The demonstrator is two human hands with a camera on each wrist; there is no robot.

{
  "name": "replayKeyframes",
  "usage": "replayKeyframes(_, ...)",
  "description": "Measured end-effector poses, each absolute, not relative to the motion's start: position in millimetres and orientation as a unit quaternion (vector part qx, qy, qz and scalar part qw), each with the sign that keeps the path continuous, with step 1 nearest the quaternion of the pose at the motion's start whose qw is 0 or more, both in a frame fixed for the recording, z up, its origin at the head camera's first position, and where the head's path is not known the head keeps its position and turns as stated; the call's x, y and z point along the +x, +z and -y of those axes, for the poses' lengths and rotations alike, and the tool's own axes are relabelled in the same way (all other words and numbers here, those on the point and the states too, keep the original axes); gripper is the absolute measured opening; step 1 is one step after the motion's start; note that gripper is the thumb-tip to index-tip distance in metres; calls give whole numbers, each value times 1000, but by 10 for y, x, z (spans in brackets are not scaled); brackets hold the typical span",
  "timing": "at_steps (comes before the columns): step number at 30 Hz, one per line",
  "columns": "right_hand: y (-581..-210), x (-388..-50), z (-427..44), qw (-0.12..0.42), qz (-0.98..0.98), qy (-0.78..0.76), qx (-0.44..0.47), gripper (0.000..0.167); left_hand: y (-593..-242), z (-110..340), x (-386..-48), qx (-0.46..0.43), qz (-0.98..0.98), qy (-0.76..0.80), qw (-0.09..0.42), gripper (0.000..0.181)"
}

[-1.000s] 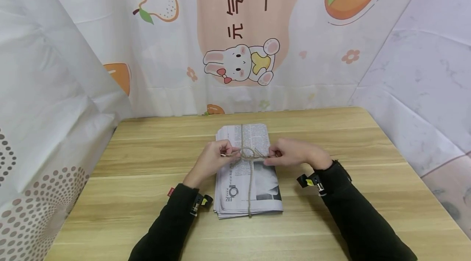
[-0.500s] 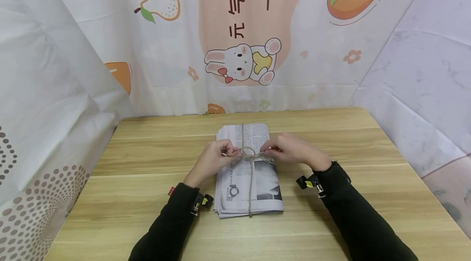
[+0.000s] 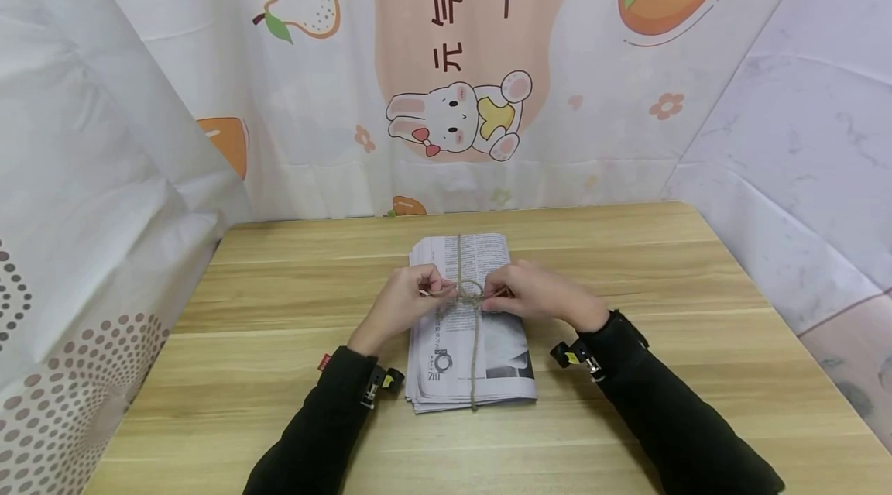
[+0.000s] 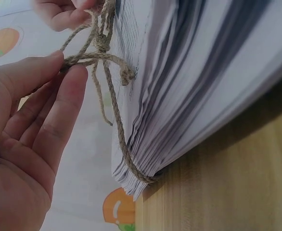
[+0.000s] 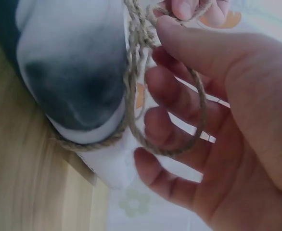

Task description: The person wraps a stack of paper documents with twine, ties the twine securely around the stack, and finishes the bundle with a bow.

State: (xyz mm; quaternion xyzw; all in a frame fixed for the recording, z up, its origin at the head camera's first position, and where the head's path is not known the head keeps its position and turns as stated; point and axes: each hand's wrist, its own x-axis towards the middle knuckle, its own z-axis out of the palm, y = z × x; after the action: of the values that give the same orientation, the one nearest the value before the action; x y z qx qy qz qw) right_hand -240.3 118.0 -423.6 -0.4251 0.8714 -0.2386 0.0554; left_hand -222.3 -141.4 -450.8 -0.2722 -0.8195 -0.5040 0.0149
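A stack of folded newspapers (image 3: 453, 383) lies on the table, bound lengthwise and crosswise with brown twine (image 3: 475, 359). A knot (image 4: 101, 43) sits on top of the stack, with a loop beside it. From the left, my left hand (image 3: 407, 297) pinches a strand between thumb and forefinger. My right hand (image 3: 540, 293) is at the knot's right side, its thumb and forefinger pinching the twine. In the right wrist view a loop of twine (image 5: 202, 110) hangs across the right fingers (image 5: 162, 89), the lower ones loosely bent. Thumb and forefinger partly hide the knot there.
The wood-grain table (image 3: 279, 371) extends around the stack on all sides. A printed curtain (image 3: 313, 108) hangs behind its far edge. More sheeting (image 3: 104, 170) hangs on the left and marbled sheeting (image 3: 808, 131) on the right.
My right hand lifts slightly, then comes down and left, closer to the knot, after gripping the twine farther right. The left hand and the newspapers stay in place.
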Motion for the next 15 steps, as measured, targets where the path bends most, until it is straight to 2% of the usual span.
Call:
replayKeyframes(6, -4254, -2385, -1120, 6, -889, -190, -416, 24, -4501, 1411, -2221, -271, 816, -510, 9, 36)
replayKeyframes(15, -4275, -2327, -1056, -19, -879, -170, -445, 19, -4508, 1405, -2220, -274, 816, -508, 17, 35)
